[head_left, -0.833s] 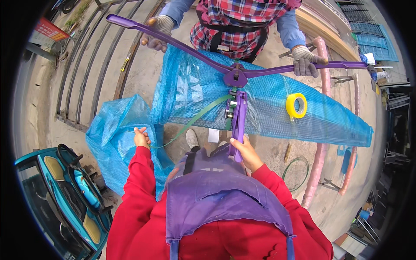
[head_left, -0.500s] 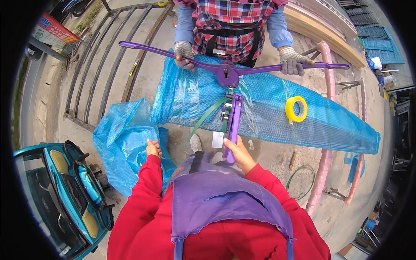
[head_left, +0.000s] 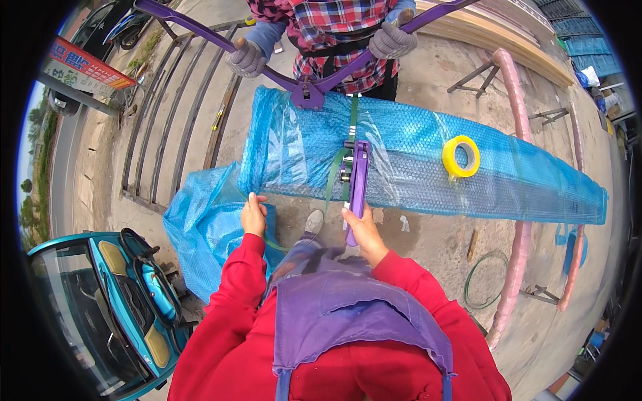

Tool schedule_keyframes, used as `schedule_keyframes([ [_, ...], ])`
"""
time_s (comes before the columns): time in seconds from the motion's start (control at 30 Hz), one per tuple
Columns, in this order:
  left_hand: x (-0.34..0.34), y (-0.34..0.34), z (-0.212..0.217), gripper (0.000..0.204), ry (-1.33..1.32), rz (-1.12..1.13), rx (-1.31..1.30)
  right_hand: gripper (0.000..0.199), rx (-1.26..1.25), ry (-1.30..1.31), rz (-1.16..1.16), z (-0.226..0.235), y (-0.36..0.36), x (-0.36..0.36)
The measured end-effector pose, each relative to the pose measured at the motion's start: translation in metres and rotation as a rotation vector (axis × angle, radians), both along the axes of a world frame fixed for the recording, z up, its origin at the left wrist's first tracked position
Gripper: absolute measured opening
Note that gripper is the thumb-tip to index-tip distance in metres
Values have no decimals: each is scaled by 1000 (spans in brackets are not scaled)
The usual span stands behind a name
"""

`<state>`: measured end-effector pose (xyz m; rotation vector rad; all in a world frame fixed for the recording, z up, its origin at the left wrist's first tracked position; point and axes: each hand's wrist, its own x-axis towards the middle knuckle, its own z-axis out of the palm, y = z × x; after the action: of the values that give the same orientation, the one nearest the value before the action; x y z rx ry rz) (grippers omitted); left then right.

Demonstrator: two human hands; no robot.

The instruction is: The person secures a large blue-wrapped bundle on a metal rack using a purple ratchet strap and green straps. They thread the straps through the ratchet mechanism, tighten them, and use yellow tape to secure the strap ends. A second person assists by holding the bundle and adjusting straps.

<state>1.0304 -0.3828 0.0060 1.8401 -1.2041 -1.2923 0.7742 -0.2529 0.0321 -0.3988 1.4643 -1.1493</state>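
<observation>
Co-worker's sealer handles [head_left: 200, 30] swung from spread flat to closed V. Right hand [head_left: 361, 230] wrapped round purple tensioner [head_left: 357, 184] on blue bundle [head_left: 428, 157]; left hand [head_left: 253, 215] pinches green strap [head_left: 332, 179] tail. Best keep strap taut, tensioner flat.

Long blue bubble-wrapped package [head_left: 428, 160] at centre; red-orange sign [head_left: 83, 67], seemingly rectangular, upper left.
</observation>
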Motion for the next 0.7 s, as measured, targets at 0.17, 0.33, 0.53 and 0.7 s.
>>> schedule_keyframes([
  [0.17, -40, -16, 10, 56, 24, -369, -48, 43, 94, -30, -32, -1, 1, -4],
  [0.33, -77, -7, 13, 54, 190, -626, 234, 45, 148, 112, -37, -3, 3, -1],
  [0.53, -93, -1, 3, 44, 361, -746, 445, 54, 193, 127, -12, -9, 6, 2],
  [0.7, -108, 8, 12, 31, 585, -873, 842, 34, 112, 204, -20, -5, -2, 1],
])
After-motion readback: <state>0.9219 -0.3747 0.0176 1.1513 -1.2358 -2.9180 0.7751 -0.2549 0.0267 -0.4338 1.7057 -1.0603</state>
